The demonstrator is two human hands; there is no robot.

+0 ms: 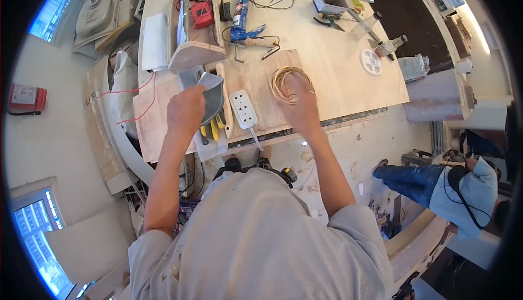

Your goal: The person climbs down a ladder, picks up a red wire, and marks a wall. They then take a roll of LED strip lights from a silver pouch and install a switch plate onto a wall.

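Note:
My left hand (187,109) is closed at the edge of a grey, curved, pouch-like piece (214,104) with a white slip (210,81) on top, near the table's front left. Yellow-handled tools (214,130) lie just below that piece. Over a wooden board, my right hand (301,109) has its fingers curled on a coil of yellow wire (280,85); the hand hides part of the loops. Between the two hands sits a white power strip (243,109), its cord running off the front edge.
A wooden tool tray (197,55) holds a red device (202,14). Behind the power strip lies a blue caulking gun (239,19). Pliers (328,23), a bottle (393,44) and a white spool (371,62) are farther right. Another person (457,191) is at the right.

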